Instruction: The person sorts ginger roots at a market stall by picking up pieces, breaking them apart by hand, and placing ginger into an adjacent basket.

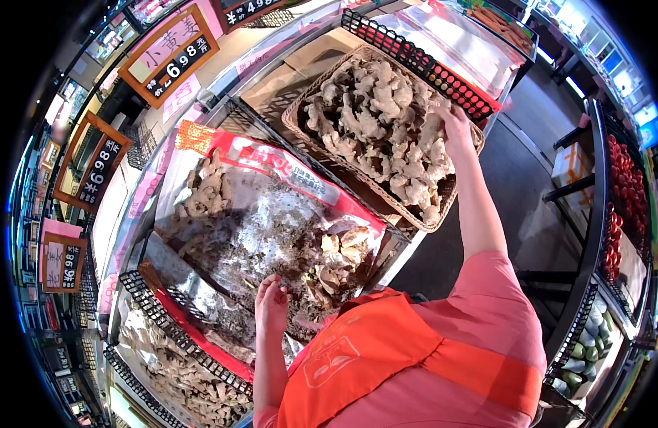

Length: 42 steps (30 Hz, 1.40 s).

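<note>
A rectangular wicker basket [292, 115] stands at the upper middle, heaped with knobbly ginger roots [379, 101]. At its right end, the fingers of my right hand [457, 128] touch the ginger; whether they grip a piece is hidden. My left hand [271, 299] hovers low with loosely curled fingers and nothing visible in it. Beneath it lies a printed plastic sheet [264, 208] strewn with dark soil. Some ginger pieces [207, 187] sit at the sheet's far left corner. Near my apron, dry papery scraps or pieces [342, 251] lie on its right side.
Black plastic rails [189, 323] divide the stand, with more ginger [184, 369] at lower left. Framed price signs [171, 56] line the left. Cardboard [286, 75] lies behind the basket. A rack with red produce [625, 198] and green vegetables [577, 350] stands right across the floor [527, 176].
</note>
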### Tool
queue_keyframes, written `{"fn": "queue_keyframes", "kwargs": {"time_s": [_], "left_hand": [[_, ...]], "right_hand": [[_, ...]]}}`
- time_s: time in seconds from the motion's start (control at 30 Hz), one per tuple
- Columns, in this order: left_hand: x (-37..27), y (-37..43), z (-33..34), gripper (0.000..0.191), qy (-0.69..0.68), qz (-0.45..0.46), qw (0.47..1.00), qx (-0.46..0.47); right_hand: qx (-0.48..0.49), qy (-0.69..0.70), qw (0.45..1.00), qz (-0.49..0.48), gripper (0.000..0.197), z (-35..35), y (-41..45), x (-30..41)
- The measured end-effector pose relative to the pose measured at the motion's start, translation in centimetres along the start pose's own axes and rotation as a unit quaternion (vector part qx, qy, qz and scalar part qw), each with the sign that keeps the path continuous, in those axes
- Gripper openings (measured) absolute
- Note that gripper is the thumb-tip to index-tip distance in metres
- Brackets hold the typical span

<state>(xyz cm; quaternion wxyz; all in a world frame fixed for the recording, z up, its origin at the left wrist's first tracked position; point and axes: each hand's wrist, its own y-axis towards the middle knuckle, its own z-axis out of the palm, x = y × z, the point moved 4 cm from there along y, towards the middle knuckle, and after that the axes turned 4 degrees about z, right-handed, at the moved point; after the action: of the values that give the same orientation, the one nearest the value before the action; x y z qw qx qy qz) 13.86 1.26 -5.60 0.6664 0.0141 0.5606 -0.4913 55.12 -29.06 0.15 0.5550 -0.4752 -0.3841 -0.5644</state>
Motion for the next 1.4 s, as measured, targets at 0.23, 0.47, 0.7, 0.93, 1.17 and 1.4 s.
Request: {"fn": "queue_keyframes", "kwargs": {"time_s": [0.23, 0.47, 0.7, 0.93, 1.17, 1.4], "left_hand": [[0.1, 0.2, -0.8, 0.016, 0.006, 0.014, 1.0, 0.013], [-0.2, 2.7, -2.2, 0.012, 0.029, 0.019, 0.999, -0.009], [-5.3, 8.2, -6.4, 0.015, 0.199, 0.098, 0.97, -0.104], [-14.9, 18.2, -13.2, 0.032, 0.516, 0.349, 0.733, -0.273], [-21.7, 22.2, -15.1, 0.066, 0.709, 0.216, 0.608, -0.283], [-20.2, 20.3, -14.7, 0.062, 0.756, 0.177, 0.614, -0.144]], "right_hand": [[-0.035, -0.57, 0.803, -0.17, 0.041, 1.5, -1.0, -1.5], [-0.005, -0.515, 0.801, -0.305, 0.035, 1.1, -4.4, 0.5], [0.216, -0.397, 0.841, -0.296, 0.019, 8.3, -15.7, -1.9], [0.316, -0.399, 0.828, -0.236, 0.02, 10.7, -20.9, -6.2], [0.323, -0.415, 0.843, -0.114, 0.018, 8.9, -21.8, -9.1], [0.356, -0.401, 0.844, -0.003, 0.012, 10.0, -24.1, -10.6]]}}
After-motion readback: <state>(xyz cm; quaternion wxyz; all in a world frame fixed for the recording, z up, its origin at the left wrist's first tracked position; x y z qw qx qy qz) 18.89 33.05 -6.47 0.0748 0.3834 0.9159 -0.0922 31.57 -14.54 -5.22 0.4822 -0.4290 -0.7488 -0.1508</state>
